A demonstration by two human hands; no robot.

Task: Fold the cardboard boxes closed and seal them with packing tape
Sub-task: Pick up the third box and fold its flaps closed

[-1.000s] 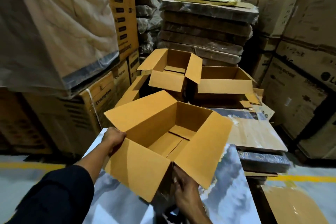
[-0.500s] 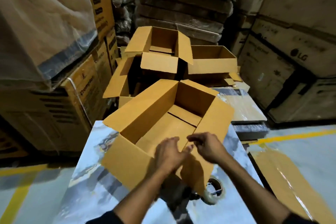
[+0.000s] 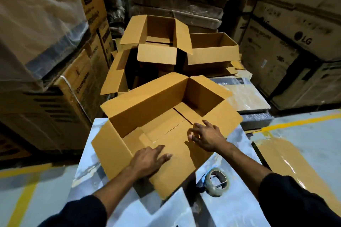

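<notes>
An open brown cardboard box [image 3: 147,105] stands on a glossy white table [image 3: 236,206], its top flaps spread outward. My left hand [image 3: 149,160] lies flat with straight fingers on the near flap, pressing it. Over the box's right near edge my right hand [image 3: 206,136] hovers with fingers spread, holding nothing. A roll of packing tape [image 3: 217,182] lies on the table just right of the box, near my right forearm.
Three more open cardboard boxes [image 3: 158,42] sit piled behind the table. Tall stacks of wrapped cartons [image 3: 46,61] wall in the left side, printed cartons [image 3: 295,46] the right. Flat cardboard [image 3: 287,160] lies on the floor at right, by yellow floor lines.
My hands came apart: the left moved down onto the near flap, the right slid to the right edge. The view tilted down and closer, bringing the tape roll fully into sight.
</notes>
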